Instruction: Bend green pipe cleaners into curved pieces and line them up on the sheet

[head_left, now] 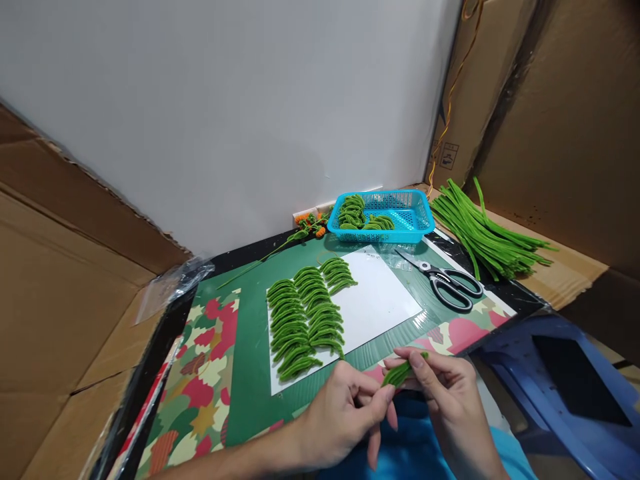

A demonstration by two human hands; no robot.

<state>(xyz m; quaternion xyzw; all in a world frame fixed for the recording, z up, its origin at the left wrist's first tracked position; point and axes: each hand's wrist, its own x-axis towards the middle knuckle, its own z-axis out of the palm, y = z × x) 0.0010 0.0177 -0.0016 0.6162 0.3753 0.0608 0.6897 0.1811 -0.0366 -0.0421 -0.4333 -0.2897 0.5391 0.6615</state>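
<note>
Nearest me, over the front edge of the table, my left hand (pixel 347 413) and my right hand (pixel 447 390) meet at a fuzzy green piece (pixel 397 375). My left thumb and index finger close on its lower end, the other fingers loosely curled; my right thumb presses the upper end against the fingers behind it. I can't tell whether it is one strip or several together. To my right, off the table, is one blue stool (pixel 560 408) with a dark panel on it.

Beyond my hands, one white sheet (pixel 383 293) lies on the green mat (pixel 250 353). It carries three columns of curved green pieces: a long left column (pixel 291 333), a long middle column (pixel 320 310) and a short right column (pixel 339 275). They overlap too closely for me to count each piece. Right of the sheet lies one pair of scissors (pixel 443 283), blades slightly apart.

Farther back stands the one basket (pixel 390 236), turquoise, with two clusters of green pieces: a heaped cluster (pixel 353 210) at its left and a smaller cluster (pixel 381 222) beside it. One flower sprig (pixel 301 233) with orange heads lies to its left; one bundle of green stems (pixel 490 240), too many to count, lies to its right.
</note>
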